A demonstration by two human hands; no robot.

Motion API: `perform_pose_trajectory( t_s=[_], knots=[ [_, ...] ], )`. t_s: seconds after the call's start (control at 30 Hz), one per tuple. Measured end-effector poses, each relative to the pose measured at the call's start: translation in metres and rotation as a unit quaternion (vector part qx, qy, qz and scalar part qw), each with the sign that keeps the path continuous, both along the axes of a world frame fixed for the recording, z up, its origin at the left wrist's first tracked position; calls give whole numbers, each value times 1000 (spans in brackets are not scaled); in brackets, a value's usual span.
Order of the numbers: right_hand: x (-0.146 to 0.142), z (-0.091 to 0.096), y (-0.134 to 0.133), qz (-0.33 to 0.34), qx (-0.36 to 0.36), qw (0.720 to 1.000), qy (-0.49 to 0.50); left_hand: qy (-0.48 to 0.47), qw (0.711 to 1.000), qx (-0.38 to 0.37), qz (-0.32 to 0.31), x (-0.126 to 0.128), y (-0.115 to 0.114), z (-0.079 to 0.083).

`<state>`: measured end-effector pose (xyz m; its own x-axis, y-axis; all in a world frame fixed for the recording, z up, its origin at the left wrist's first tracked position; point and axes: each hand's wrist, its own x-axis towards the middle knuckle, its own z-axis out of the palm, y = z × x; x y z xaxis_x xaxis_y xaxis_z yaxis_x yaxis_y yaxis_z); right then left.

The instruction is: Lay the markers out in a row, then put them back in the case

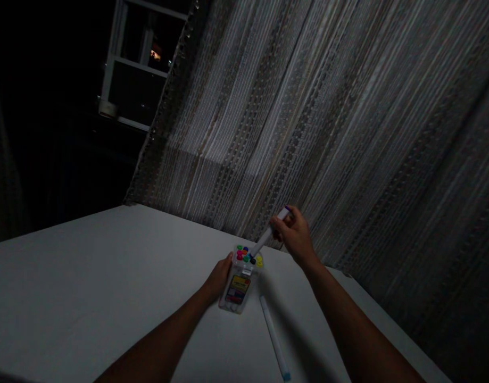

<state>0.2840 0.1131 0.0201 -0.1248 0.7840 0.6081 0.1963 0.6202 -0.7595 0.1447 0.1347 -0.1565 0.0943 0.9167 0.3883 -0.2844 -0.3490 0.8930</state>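
A clear plastic marker case (237, 290) stands on the white table, packed with several markers whose coloured ends show at its top. Against the case's left side, my left hand (220, 276) is closed, its fingers partly hidden behind it. My right hand (294, 234) pinches a white marker (264, 238) with a purple end near the fingers. That marker slants down to the left, its lower tip at the case's top among the coloured ends; whether it is inside I cannot tell. Another white marker (274, 338) with a light blue end lies on the table, right of the case.
The white table (108, 287) reaches back to a hanging striped curtain (244, 117) close behind the case and my right hand. A window (138, 69) and a small pale container (107, 108) are at the dark upper left. The room is dim.
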Motion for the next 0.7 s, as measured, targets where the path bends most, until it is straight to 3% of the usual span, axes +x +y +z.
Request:
perform_pose_trajectory(
  t_s=[0.07, 0.17, 0.23, 0.37, 0.53, 0.7],
  knots=[
    [-4, -10, 0, 13, -47, 997, -64, 1, 1000, -4, -1, 1, 2, -1],
    [-8, -25, 0, 53, -133, 970, -196, -2, 1000, -7, -1, 2, 3, 0],
    [-8, -29, 0, 65, -153, 957, -237, -6, 1000, -11, -2, 2, 2, 2],
    [4, -20, 0, 46, -95, 968, -230, -10, 1000, -14, -12, 2, -1, 5],
    [33, 1, -1, -45, 30, 979, -198, -4, 1000, -6, -8, -1, -1, 1],
    [47, 18, -8, -128, 57, 974, -177, -20, 1000, -12, -19, -5, -1, -3]
  ],
)
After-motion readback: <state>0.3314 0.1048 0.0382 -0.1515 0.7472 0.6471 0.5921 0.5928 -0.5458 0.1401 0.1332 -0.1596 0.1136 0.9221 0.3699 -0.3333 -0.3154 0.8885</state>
